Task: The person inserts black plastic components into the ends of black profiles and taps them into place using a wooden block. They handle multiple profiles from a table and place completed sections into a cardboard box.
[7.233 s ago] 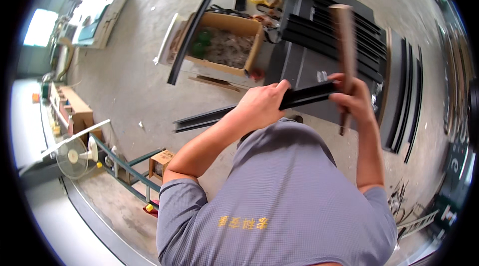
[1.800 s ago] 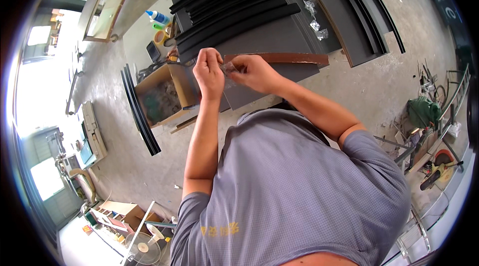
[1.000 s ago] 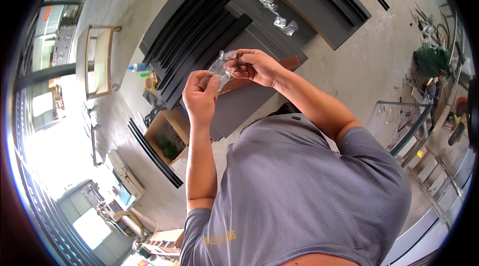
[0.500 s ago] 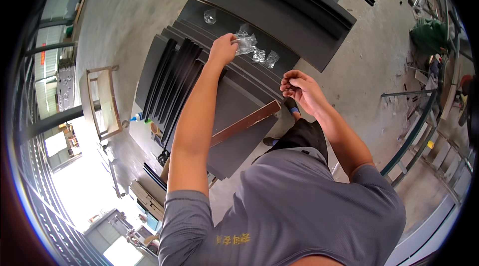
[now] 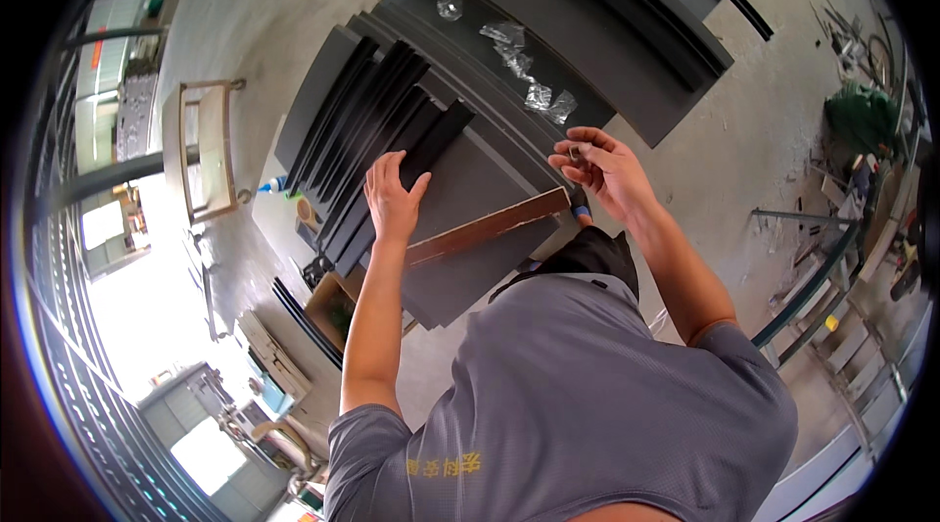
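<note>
My left hand (image 5: 395, 201) is open, its fingers spread, beside a row of long black strips (image 5: 364, 120) on the dark grey panels (image 5: 480, 165). Nothing shows in that hand. My right hand (image 5: 617, 179) is closed in a pinch at the right edge of the stack, holding a small dark piece (image 5: 576, 154) too small to name. Several crumpled clear plastic bags (image 5: 514, 60) lie in a line on the panel beyond my hands. Another clear bag (image 5: 449, 5) lies apart, farther left. Nearer to me, a reddish-brown bar (image 5: 490, 226) lies across the panels.
A second pile of dark panels (image 5: 597, 42) sits at the far side. On the left floor stands a wooden-framed trolley (image 5: 206, 150). A blue-capped bottle (image 5: 274, 185) and a tape roll (image 5: 307, 213) are left of the strips. Green metal framework (image 5: 813, 277) stands at right.
My left hand has left the plastic bags, come back toward me and opened over the black strips. My right hand stays pinched in much the same place. The whole view has shifted slightly.
</note>
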A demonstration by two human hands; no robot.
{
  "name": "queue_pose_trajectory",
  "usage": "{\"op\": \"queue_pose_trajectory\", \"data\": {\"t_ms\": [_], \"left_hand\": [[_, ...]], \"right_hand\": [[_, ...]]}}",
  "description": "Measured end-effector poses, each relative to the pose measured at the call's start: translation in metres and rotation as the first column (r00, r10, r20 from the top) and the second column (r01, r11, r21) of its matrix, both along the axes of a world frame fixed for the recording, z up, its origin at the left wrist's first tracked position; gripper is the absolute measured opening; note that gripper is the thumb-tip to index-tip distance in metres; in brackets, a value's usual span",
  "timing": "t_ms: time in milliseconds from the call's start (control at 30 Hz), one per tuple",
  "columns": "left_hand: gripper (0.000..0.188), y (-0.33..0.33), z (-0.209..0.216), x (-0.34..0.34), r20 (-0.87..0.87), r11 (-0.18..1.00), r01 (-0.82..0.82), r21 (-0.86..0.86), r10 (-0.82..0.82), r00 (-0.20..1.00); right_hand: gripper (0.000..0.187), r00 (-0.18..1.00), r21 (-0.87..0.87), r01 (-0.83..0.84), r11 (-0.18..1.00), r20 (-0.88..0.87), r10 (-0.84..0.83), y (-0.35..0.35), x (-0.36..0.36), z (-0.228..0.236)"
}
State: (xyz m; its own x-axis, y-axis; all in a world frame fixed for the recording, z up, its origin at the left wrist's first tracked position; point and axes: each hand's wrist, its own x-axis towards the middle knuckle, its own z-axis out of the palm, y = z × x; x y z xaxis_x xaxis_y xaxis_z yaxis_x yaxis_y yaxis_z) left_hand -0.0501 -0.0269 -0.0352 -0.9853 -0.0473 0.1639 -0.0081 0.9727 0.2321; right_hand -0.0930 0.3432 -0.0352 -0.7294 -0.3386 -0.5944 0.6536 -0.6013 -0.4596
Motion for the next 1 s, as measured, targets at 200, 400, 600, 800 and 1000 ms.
{"op": "queue_pose_trajectory", "data": {"t_ms": [200,400,600,800,1000], "left_hand": [[0.048,-0.014,-0.003,0.026,0.078,0.998,-0.051,0.043,0.048,0.996],[0.04,-0.032,0.004,0.046,0.058,0.998,0.018,0.059,-0.021,0.998],[0.033,-0.077,0.042,0.088,0.006,0.83,0.074,0.553,-0.092,0.996],[0.03,-0.122,0.083,0.168,0.085,0.587,-0.114,0.802,0.077,0.993],[0.051,-0.087,0.107,0.272,0.044,0.357,-0.125,0.926,0.227,0.973]], "right_hand": [[0.021,0.96,-0.025,-0.233,0.972,-0.164,0.226,-0.04,-0.001,0.004],[0.016,0.936,0.101,-0.272,0.957,-0.202,0.287,-0.074,0.029,0.007],[0.018,0.947,0.139,-0.242,0.96,-0.181,0.265,-0.09,0.062,0.012],[0.017,0.906,0.159,-0.297,0.942,-0.264,0.331,-0.123,0.093,0.038],[0.011,0.798,0.046,-0.447,0.893,-0.43,0.422,-0.166,0.127,0.078]]}}
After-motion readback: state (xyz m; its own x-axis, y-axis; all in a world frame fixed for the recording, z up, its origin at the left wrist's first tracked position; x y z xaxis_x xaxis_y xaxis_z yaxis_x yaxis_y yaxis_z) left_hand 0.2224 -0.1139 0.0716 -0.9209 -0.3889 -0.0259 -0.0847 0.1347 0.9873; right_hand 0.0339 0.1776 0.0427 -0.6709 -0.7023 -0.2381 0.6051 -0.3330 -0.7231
